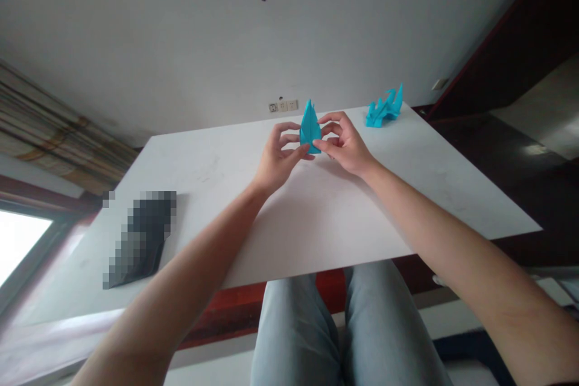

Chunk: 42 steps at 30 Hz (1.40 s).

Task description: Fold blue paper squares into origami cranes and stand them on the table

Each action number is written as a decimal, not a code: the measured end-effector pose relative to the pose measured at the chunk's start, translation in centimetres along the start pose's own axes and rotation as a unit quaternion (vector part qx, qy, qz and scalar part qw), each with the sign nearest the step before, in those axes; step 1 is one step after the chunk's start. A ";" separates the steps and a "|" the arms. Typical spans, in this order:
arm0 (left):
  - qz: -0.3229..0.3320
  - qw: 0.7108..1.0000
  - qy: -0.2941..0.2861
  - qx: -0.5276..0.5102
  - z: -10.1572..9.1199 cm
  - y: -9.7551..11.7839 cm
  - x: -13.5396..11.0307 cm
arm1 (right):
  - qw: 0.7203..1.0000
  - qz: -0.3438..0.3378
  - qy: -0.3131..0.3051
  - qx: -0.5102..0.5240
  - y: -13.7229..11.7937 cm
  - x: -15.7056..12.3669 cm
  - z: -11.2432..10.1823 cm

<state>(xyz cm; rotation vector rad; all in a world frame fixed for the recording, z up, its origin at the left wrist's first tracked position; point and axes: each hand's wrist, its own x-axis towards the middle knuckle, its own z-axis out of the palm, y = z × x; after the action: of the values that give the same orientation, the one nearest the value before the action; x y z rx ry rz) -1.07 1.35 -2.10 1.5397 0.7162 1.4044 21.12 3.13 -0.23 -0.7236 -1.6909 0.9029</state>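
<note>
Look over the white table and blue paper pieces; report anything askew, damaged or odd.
Nothing stands out. The pointed blue folded paper stands upright between the left hand and right hand. Blue folded paper figures sit at the far right corner of the white table. The dark flat object at its left is blurred.

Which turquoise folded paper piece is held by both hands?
The pointed turquoise paper piece, pinched between left hand and right hand; the spiky turquoise paper figure lies untouched on the white table.

Both hands, left hand (277,158) and right hand (346,146), pinch a pointed blue origami fold (310,126) above a white table (316,217); finished blue origami pieces (384,108) sit beyond.
</note>
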 end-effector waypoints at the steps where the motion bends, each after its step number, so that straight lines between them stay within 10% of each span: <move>1: 0.000 1.000 0.001 -0.002 0.0 0.1 0.0 | 1.000 0.000 -0.001 -0.001 -0.2 -0.1 0.1; 23: -0.123 0.990 0.016 -0.063 0.0 1.6 0.2 | 0.997 0.011 -0.074 -0.004 -0.5 -0.6 0.0; 42: -0.018 0.997 0.027 0.076 -0.3 0.0 -0.3 | 0.992 -0.041 -0.031 -0.115 -0.5 -0.6 0.1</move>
<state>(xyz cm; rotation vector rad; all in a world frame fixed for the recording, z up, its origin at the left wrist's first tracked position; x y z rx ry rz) -1.37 1.16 -2.26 1.6024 0.8974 1.3972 21.19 2.41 -0.14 -0.7795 -1.8866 0.6856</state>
